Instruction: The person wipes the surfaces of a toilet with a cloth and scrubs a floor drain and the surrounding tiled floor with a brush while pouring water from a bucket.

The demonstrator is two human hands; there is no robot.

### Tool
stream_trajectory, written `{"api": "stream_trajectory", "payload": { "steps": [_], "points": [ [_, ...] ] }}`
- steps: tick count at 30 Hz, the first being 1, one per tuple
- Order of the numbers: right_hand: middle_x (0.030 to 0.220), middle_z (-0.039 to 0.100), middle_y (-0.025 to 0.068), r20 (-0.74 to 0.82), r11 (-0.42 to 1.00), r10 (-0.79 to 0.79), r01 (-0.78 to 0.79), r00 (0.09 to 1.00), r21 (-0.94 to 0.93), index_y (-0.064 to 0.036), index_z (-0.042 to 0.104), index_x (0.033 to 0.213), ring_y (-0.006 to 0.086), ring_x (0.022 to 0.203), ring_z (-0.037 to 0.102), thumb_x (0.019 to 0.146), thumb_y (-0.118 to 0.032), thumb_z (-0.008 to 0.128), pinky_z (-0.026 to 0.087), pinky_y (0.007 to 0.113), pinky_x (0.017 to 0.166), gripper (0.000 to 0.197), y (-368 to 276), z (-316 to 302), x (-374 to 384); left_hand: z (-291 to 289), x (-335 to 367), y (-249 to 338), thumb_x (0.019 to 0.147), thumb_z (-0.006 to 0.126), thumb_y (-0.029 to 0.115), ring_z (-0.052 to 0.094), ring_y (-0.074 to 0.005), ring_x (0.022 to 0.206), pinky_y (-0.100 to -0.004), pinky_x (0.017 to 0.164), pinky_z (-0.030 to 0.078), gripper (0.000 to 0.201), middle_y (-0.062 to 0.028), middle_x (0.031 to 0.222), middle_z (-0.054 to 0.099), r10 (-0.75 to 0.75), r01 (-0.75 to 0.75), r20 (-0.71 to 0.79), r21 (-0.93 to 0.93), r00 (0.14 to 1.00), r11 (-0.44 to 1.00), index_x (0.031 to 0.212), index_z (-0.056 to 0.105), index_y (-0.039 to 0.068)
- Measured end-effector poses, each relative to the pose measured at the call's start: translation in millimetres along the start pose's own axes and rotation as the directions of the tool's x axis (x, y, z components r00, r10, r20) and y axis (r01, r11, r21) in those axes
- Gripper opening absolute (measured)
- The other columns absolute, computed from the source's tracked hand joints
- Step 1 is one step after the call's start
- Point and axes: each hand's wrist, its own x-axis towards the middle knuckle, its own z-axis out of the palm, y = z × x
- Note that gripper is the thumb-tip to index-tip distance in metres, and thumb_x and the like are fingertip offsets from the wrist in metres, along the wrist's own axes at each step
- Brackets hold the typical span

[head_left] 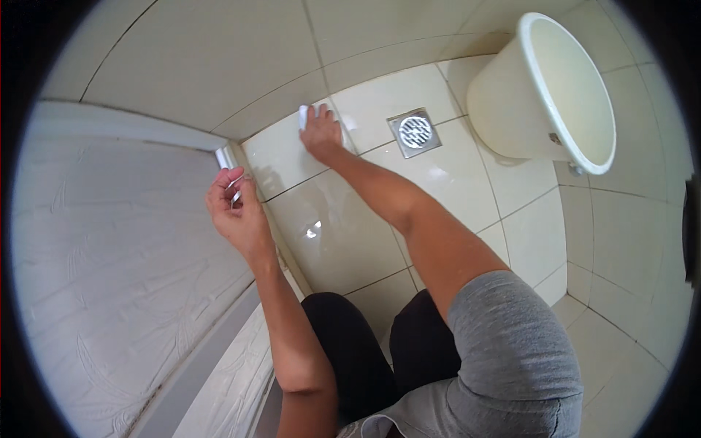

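My right hand (321, 136) reaches far forward to the floor near the foot of the wall. Its fingers press down on a small white piece (303, 117), perhaps a pad or sponge, mostly hidden under the hand. Closer to the door frame, my left hand (237, 208) is raised with its fingers curled closed around a slim, shiny white item (235, 197); its kind is hard to make out. Just beyond those fingers a white end piece (223, 158) shows at the corner of the door frame, and I cannot tell whether it joins what I hold.
Glossy cream floor tiles (350, 226) look wet and reflect light. A square metal drain (415, 133) lies right of my right hand. A tall cream bucket (504, 102) stands tilted in view at the far right. A white embossed door panel (117, 255) fills the left side.
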Motion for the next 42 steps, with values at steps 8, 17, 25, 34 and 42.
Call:
{"api": "stream_trajectory", "payload": {
  "steps": [8, 17, 25, 34, 42],
  "points": [
    [0.118, 0.045, 0.0207, -0.048, 0.972, 0.146, -0.152, 0.988, -0.178, -0.0046, 0.043, 0.119, 0.0371, 0.109, 0.047, 0.072, -0.030, 0.064, 0.043, 0.042, 0.088, 0.058, 158.1, -88.2, -2.8, 41.2, -30.5, 16.6, 0.078, 0.058, 0.005, 0.053, -0.0129, 0.077, -0.0221, 0.064, 0.044, 0.016, -0.0088, 0.101, 0.052, 0.093, -0.133, 0.230, 0.167, 0.969, 0.977, 0.093, 0.057, 0.000],
    [0.107, 0.049, 0.0194, -0.036, 0.998, 0.068, -0.068, 0.997, 0.005, -0.0023, 0.038, 0.126, 0.0333, 0.096, 0.049, 0.078, -0.022, 0.054, 0.041, 0.044, 0.081, 0.055, 240.1, -86.6, -60.0, 266.2, -67.4, 129.9, 0.080, 0.063, 0.021, 0.059, -0.0260, 0.089, -0.0311, 0.077, 0.050, 0.052, -0.0220, 0.107, 0.053, -0.172, 0.511, 0.865, -0.109, 0.471, 0.853, 0.116, 0.043, -0.011],
    [0.094, 0.057, 0.0179, -0.226, 0.770, 0.635, -0.582, 0.739, 0.261, -0.0027, 0.057, 0.106, 0.0315, 0.089, 0.053, 0.070, -0.016, 0.063, 0.043, 0.043, 0.075, 0.038, 307.5, -171.5, -194.7, 355.2, -74.7, 155.2, 0.072, 0.053, -0.003, 0.058, -0.0469, 0.077, -0.0576, 0.064, 0.054, 0.040, -0.0265, 0.094, 0.046, -0.386, 0.642, 0.898, 0.170, 0.211, 0.747, 0.103, 0.033, -0.017],
    [0.109, 0.045, 0.0195, -0.388, 0.751, 0.599, -0.660, 0.701, -0.033, -0.0059, 0.035, 0.130, 0.0355, 0.091, 0.047, 0.075, -0.025, 0.059, 0.039, 0.047, 0.075, 0.063, 358.7, -146.6, -161.2, 332.8, -103.5, 220.9, 0.073, 0.045, -0.007, 0.057, -0.0440, 0.069, -0.0566, 0.045, 0.050, 0.025, -0.0264, 0.084, 0.045, -0.384, 0.600, 0.834, 0.082, 0.395, 0.796, 0.094, 0.037, -0.017],
    [0.111, 0.054, 0.0209, -0.570, 0.967, 0.253, -0.205, 0.782, 0.148, -0.0036, 0.050, 0.115, 0.0351, 0.109, 0.047, 0.072, -0.016, 0.060, 0.037, 0.046, 0.088, 0.046, 353.7, -125.2, -2.5, 306.7, -88.3, 274.3, 0.069, 0.047, -0.016, 0.054, -0.0422, 0.084, -0.0715, 0.069, 0.045, 0.029, -0.0234, 0.094, 0.041, -0.304, 0.627, 0.861, -0.021, 0.407, 0.779, 0.095, 0.035, -0.014]
  ]
}}
